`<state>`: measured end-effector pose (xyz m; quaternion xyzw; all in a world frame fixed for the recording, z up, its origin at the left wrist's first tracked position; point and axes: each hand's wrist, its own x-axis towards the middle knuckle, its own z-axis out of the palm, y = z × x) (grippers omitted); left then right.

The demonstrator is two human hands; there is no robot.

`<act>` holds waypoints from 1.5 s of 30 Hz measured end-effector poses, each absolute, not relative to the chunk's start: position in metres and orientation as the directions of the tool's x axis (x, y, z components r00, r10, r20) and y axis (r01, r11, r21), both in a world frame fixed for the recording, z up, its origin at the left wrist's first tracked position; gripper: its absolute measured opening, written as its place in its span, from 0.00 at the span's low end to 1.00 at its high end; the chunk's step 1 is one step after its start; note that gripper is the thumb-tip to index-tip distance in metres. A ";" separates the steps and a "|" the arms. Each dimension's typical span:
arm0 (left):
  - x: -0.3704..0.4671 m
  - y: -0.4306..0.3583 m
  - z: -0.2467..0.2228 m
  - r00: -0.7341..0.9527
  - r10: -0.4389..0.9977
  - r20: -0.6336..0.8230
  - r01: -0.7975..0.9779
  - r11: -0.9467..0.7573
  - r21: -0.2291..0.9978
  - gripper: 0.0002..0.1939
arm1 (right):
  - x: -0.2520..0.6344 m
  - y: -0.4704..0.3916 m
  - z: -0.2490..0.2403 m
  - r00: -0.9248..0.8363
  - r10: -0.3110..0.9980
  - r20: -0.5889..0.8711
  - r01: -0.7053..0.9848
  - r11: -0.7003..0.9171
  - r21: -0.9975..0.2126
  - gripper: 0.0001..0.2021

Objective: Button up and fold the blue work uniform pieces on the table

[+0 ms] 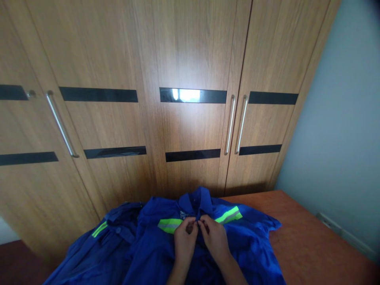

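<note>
A blue work jacket [249, 229] with yellow-green reflective chest strips lies spread out, its collar towards the wardrobe. Just below that collar, my left hand [186, 235] pinches the front edge of the jacket. Close beside it, my right hand [214, 236] pinches the same front opening from the other side. The fingertips of both hands nearly meet at the centre line. Whatever small fastening lies between them is hidden by the fingers. Left of the jacket is a second, darker blue garment [103, 245] with a short reflective strip, bunched up.
Behind the clothes stands a wooden wardrobe [190, 126] with dark inlaid strips and metal handles [230, 124]. The jacket rests on a reddish-brown wooden surface [305, 241], whose edge runs along a pale wall [341, 138] at the right.
</note>
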<state>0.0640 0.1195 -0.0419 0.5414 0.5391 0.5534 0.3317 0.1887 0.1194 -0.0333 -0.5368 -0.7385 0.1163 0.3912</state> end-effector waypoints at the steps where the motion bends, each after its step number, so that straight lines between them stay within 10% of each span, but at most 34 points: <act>1: 0.064 0.119 -0.041 -0.190 0.953 0.236 0.205 -0.197 0.959 0.10 | 0.189 0.119 -0.032 -0.123 0.885 0.448 0.701 0.397 -0.592 0.10; 22: 0.062 0.121 -0.039 -0.166 0.977 -0.133 -0.309 0.077 0.948 0.14 | 0.181 0.118 -0.024 0.036 0.940 0.340 0.267 0.319 -0.910 0.10; 34: 0.067 0.123 -0.038 -0.179 0.982 0.059 -0.061 -0.071 0.996 0.11 | 0.189 0.124 -0.030 -0.034 0.988 0.150 0.031 0.151 -0.988 0.16; 45: 0.069 0.114 -0.040 -0.041 0.959 0.282 0.407 -0.241 0.881 0.05 | 0.208 0.125 -0.030 -0.079 0.987 0.143 0.381 0.163 -0.910 0.07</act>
